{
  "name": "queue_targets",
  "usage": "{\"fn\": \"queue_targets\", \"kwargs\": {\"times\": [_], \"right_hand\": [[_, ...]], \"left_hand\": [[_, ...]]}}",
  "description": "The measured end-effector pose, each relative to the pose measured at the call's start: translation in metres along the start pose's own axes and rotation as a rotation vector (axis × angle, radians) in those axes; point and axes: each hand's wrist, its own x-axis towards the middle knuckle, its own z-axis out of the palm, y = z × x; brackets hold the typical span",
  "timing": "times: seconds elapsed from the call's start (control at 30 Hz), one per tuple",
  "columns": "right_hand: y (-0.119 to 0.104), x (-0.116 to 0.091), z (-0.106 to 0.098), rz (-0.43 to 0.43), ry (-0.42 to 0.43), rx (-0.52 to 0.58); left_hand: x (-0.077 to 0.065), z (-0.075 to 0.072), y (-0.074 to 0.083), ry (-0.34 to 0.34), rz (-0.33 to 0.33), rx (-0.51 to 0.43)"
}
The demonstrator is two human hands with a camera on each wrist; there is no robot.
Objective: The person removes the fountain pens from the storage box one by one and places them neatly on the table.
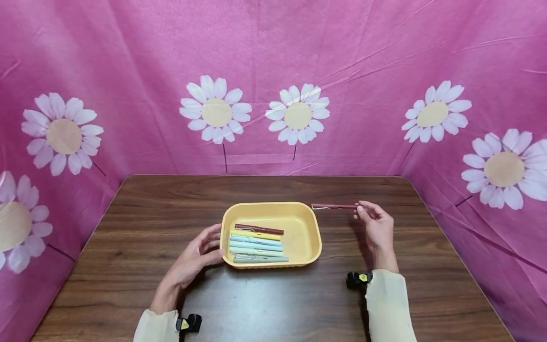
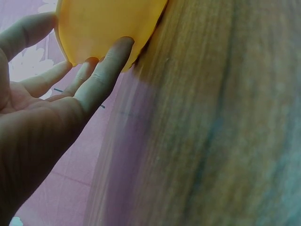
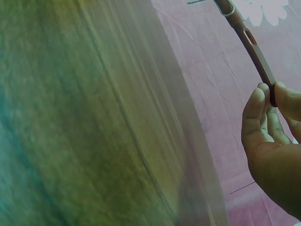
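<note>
A pale yellow tray (image 1: 301,237) stands on the table. Inside, on its left side, several capped pens lie in a row: a dark red pen (image 1: 259,229), a yellow pen (image 1: 258,234) and light blue to grey-green ones (image 1: 261,259) nearer the front. My left hand (image 1: 194,256) touches the tray's left end with fairly straight fingers, the fingertips against its outer wall (image 2: 103,28). My right hand (image 1: 376,225) pinches the barrel end of another dark red pen (image 1: 337,206) between thumb and fingers. Its clipped cap (image 3: 225,7) points left, close to the tray's far right corner.
The brown wood-grain table (image 1: 273,308) extends on all sides of the tray. A pink cloth (image 1: 273,47) with white daisies hangs behind it and along both sides. Black wrist straps (image 1: 358,280) sit at both cream sleeves (image 1: 391,304).
</note>
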Motion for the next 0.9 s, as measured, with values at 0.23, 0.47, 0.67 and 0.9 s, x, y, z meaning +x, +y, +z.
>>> {"fn": "queue_targets", "kwargs": {"times": [0.23, 0.47, 0.67, 0.9], "right_hand": [[0.006, 0.003, -0.004, 0.02, 0.018, -0.016], [0.011, 0.01, -0.006, 0.049, -0.005, -0.06], [0.014, 0.015, -0.01, 0.094, 0.004, -0.074], [0.016, 0.02, -0.014, 0.121, 0.003, -0.116]], "left_hand": [[0.001, -0.001, -0.001, -0.013, 0.009, -0.002], [0.001, -0.001, -0.001, -0.011, 0.004, -0.006], [0.001, 0.0, -0.001, -0.012, 0.008, 0.002], [0.001, -0.001, -0.001, -0.012, 0.001, -0.001]]}}
